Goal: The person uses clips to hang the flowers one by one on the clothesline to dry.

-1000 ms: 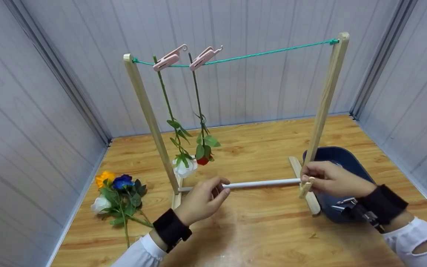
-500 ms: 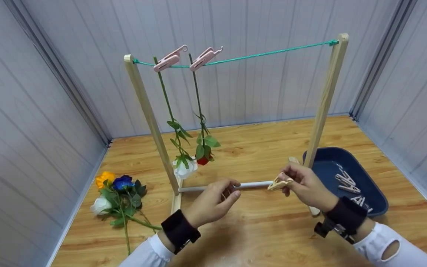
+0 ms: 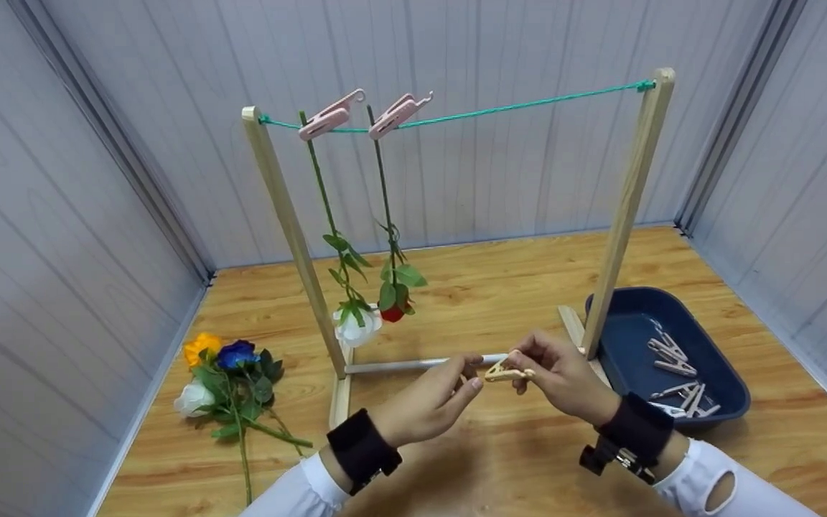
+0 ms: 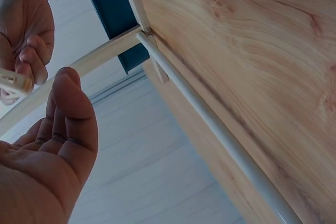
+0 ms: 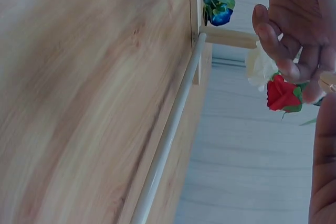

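Clothespin [image 3: 510, 375] pinched in right hand [image 3: 561, 377], between both hands, tip just beside relaxed, loosely curved left hand [image 3: 424, 403].

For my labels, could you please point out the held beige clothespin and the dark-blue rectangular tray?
Held beige clothespin [image 3: 508, 375], head view, lower arm.
Dark-blue rectangular tray [image 3: 627, 348], head view, bare floor.

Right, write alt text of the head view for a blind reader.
A person's right hand has a pale clothespin in its grip, near the left hand. Behind, a white rose and a red one hang upside down from a green line by pink clothespins; loose flowers lie left, a blue tray of clothespins right.
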Tool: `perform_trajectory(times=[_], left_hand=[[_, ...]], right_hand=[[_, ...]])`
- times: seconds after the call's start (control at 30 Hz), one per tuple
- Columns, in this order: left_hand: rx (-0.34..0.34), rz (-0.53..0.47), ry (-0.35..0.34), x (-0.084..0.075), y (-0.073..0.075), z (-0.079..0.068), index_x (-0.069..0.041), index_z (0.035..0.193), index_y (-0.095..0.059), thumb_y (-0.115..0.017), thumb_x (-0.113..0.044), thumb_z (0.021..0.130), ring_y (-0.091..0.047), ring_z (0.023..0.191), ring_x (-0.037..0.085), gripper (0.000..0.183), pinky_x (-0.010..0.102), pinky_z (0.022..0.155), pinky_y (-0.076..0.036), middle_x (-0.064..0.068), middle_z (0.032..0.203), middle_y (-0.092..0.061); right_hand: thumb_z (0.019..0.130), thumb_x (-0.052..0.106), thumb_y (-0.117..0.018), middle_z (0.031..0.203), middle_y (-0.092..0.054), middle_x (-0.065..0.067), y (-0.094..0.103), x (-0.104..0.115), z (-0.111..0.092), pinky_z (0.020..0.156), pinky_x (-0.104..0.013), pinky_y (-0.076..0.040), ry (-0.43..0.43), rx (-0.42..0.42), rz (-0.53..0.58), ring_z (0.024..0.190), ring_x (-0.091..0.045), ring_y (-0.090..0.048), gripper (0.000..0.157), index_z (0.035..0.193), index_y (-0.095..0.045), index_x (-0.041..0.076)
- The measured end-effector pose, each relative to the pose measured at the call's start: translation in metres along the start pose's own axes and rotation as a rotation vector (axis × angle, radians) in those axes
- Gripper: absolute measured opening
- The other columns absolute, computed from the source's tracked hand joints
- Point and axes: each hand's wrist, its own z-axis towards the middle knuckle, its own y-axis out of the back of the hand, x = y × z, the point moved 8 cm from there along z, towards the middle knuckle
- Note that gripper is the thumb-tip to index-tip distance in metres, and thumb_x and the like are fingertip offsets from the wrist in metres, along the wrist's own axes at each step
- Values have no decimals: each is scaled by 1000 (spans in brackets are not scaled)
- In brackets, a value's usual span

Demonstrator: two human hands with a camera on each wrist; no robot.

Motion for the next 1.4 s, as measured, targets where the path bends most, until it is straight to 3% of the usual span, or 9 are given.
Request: perform_trajectory(times=[0.23, 0.4, 0.5, 0.6, 0.83, 0.93, 1.1, 1.33, 1.4], left_hand=[[18, 57, -108, -11, -6, 3, -2, 147, -49, -33, -22, 121, -50, 88, 9, 37, 23, 81, -45, 3, 103, -56], [2, 124, -143, -17, -7, 1, -2, 143, -51, -32, -16, 120, -59, 105, 15, 33, 28, 96, -52, 9, 119, -63], [-3, 152, -138, -17, -7, 0, -3, 140, -52, -33, -16, 120, -57, 102, 13, 30, 27, 92, -51, 8, 116, -63], [1, 156, -136, -16, -7, -1, -4, 137, -53, -33, -16, 120, -49, 91, 10, 29, 24, 83, -45, 4, 105, -57], [17, 161, -157, -14, -6, -1, -3, 132, -55, -35, -16, 120, -45, 84, 8, 27, 22, 78, -42, -3, 96, -48], [31, 190, -155, -11, -6, -1, -4, 128, -55, -35, -17, 120, -44, 82, 8, 25, 21, 76, -40, -5, 94, -45], [42, 258, -135, -6, -9, -1, -5, 126, -55, -36, -18, 120, -50, 87, 9, 24, 24, 80, -47, -1, 97, -52], [34, 318, -150, -4, -12, -3, -3, 124, -54, -38, -17, 119, -55, 91, 13, 21, 29, 84, -52, 6, 102, -60], [30, 327, -152, -3, -13, -3, -3, 131, -53, -37, -17, 120, -61, 100, 14, 24, 31, 92, -56, 9, 111, -65]], right_hand=[[109, -8, -55, 92, -72, 6, -10, -2, 0, 62, -24, -58, 47, -27, 27, 72, -4, -66, 9, 101, -58, -11], [108, -6, -58, 93, -73, 8, -12, -5, 1, 60, -24, -57, 39, -39, 33, 71, -3, -64, 8, 101, -59, -9], [107, -6, -59, 93, -74, 10, -12, -6, 1, 59, -23, -56, 35, -27, 33, 70, -2, -64, 6, 102, -62, -9], [109, -7, -56, 93, -73, 10, -9, -5, 1, 60, -23, -57, 45, 11, 61, 71, -2, -65, 11, 105, -65, -11], [116, 2, -35, 95, -72, 10, -7, 1, 4, 66, -22, -59, 26, 177, 184, 78, -1, -66, 38, 118, -64, -23], [114, 1, -44, 88, -70, 3, -6, 1, 4, 63, -22, -57, 4, 216, 83, 75, 1, -63, 32, 121, -66, -20], [105, 5, -71, 80, -71, -12, -9, 1, 5, 60, -21, -52, -13, 251, -204, 70, 4, -58, 17, 117, -76, -4], [99, 19, -82, 75, -67, 3, -15, 6, 7, 59, -20, -50, 39, 271, -467, 68, 6, -53, 17, 107, -77, 5], [100, 20, -82, 72, -64, 5, -17, 8, 7, 57, -19, -48, 65, 273, -529, 66, 7, -50, 18, 108, -77, 5]])
